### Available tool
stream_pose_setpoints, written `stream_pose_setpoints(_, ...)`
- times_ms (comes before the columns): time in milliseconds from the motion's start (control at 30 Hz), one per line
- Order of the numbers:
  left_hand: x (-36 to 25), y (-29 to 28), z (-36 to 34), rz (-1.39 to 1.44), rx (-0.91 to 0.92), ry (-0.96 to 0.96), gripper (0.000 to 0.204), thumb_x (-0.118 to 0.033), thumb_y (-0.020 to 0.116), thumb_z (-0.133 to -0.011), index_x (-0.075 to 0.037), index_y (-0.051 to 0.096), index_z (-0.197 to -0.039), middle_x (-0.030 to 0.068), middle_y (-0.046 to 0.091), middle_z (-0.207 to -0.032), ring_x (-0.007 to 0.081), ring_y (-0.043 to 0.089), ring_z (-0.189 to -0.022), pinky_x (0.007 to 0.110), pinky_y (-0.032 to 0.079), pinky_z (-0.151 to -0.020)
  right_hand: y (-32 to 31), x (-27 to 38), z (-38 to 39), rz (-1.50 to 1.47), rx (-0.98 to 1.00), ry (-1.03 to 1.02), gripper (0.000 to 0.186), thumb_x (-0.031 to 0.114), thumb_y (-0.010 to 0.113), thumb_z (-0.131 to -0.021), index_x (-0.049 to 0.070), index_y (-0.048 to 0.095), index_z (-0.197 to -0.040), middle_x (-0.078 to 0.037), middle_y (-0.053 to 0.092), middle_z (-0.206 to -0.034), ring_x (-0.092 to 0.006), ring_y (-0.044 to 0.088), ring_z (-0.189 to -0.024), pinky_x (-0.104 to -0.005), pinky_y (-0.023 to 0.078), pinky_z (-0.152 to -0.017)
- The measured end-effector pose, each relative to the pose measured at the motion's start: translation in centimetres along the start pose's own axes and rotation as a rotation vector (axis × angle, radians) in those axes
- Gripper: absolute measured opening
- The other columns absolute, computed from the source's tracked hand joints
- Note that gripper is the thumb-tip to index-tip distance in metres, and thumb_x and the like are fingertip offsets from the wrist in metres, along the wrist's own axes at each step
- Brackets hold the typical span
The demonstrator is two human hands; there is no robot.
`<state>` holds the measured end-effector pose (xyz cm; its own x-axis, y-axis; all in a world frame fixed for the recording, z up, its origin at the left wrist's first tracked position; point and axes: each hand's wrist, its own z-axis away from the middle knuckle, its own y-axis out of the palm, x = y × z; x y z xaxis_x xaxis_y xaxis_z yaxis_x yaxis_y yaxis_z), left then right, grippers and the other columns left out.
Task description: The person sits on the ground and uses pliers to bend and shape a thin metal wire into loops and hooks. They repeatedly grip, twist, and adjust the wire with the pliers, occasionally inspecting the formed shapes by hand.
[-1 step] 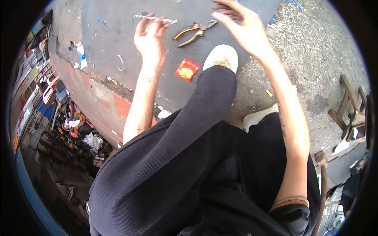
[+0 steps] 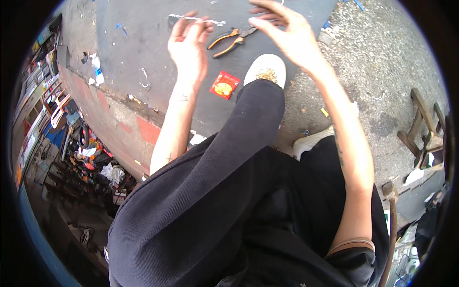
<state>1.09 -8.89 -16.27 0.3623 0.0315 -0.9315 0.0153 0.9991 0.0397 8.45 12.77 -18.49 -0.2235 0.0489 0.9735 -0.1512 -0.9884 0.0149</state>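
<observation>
My left hand (image 2: pixel 188 50) is closed on a thin twisted white strand (image 2: pixel 214 22), which sticks out past the fingers on both sides. My right hand (image 2: pixel 283 31) is held up with the thumb apart from the fingers; I see nothing between them, though the fingertips are a little blurred. Between the two hands, pliers (image 2: pixel 228 46) with orange-and-black handles lie spread on a dark mat (image 2: pixel 138 45). The jaws of the pliers reach toward the thumb of my right hand. Nearer to me, a small red packet (image 2: pixel 224 85) with a yellow print lies beside my white shoe (image 2: pixel 266 67).
Scraps of blue plastic (image 2: pixel 121 28) and white strands (image 2: pixel 144 79) litter the mat. A clear bottle with a blue label (image 2: pixel 97 71) lies at its left. Wooden stool legs (image 2: pixel 420 126) stand at the right on rough pavement. Piled clutter (image 2: pixel 98 160) fills the far left.
My left hand has shifted slightly right with the white strand. The right hand has moved a little left, so the gap between the hands is smaller.
</observation>
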Motion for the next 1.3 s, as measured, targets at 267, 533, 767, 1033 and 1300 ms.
stream_pose_setpoints(267,-1.7,7.7,3.1,-0.066,0.283,-0.113,0.024,-0.002,0.068,-0.093,0.005,0.063,-0.116,0.0182,0.070,-0.111,0.0215,0.068,-0.102,0.033,0.055,-0.091,-1.7,-1.0,1.4,-0.077,-0.069,-0.011,0.024,0.019,0.068,-0.095,0.004,0.075,-0.112,-0.007,0.076,-0.099,-0.0126,0.070,-0.096,-0.0271,0.053,-0.091)
stream_pose_setpoints(533,-0.9,6.5,2.1,-0.283,0.237,-0.041,0.022,-0.009,0.072,-0.093,0.005,0.069,-0.110,0.0124,0.073,-0.102,0.0175,0.071,-0.091,0.028,0.057,-0.083,-3.0,-2.3,1.1,-0.080,0.012,0.071,0.021,0.016,0.064,-0.096,0.002,0.074,-0.107,-0.008,0.075,-0.093,-0.0144,0.069,-0.088,-0.0284,0.053,-0.083)
stream_pose_setpoints(767,-0.7,5.1,1.9,-1.035,0.553,0.308,0.020,-0.013,0.075,-0.089,-0.003,0.075,-0.107,0.0072,0.074,-0.095,0.0134,0.071,-0.086,0.026,0.055,-0.080,-4.2,-3.7,1.3,0.177,0.088,0.023,0.027,0.026,0.063,-0.098,0.003,0.075,-0.107,-0.007,0.076,-0.092,-0.0133,0.070,-0.086,-0.0279,0.053,-0.082)
stream_pose_setpoints(1033,1.5,4.4,2.2,-1.183,0.644,0.469,0.021,-0.024,0.069,-0.093,-0.005,0.075,-0.099,0.0099,0.071,-0.091,0.0257,0.068,-0.077,0.035,0.051,-0.073,-4.5,-3.4,1.9,0.337,0.147,0.085,0.028,0.030,0.064,-0.096,0.006,0.076,-0.107,-0.006,0.076,-0.100,-0.0152,0.070,-0.095,-0.0291,0.053,-0.086)
stream_pose_setpoints(1300,1.9,3.3,-0.6,-1.193,0.810,0.484,0.029,-0.029,0.070,-0.091,-0.006,0.072,-0.108,0.0138,0.068,-0.104,0.0301,0.067,-0.099,0.039,0.053,-0.086,-4.0,-4.2,2.2,0.440,0.239,0.066,0.030,0.028,0.066,-0.095,0.002,0.074,-0.107,-0.011,0.074,-0.099,-0.0207,0.070,-0.092,-0.0334,0.053,-0.086)
